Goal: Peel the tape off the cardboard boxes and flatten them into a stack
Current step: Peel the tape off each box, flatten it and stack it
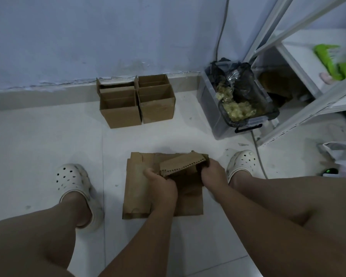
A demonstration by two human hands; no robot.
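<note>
A stack of flattened brown cardboard (pixel 137 193) lies on the white floor between my feet. Above its far right part I hold a partly collapsed cardboard box (pixel 181 163), its corrugated edge facing up. My left hand (pixel 162 181) grips the box's near left side, and my right hand (pixel 213 171) grips its right end. Two upright open cardboard boxes stand side by side against the far wall, the left box (pixel 120 110) and the right box (pixel 157 102).
A clear plastic bin (pixel 212 110) lined with a black bag holds crumpled tape at the right. A white metal shelf frame (pixel 300 104) stands beyond it, with a cable (pixel 257 145) on the floor beside it. My white clogs flank the stack.
</note>
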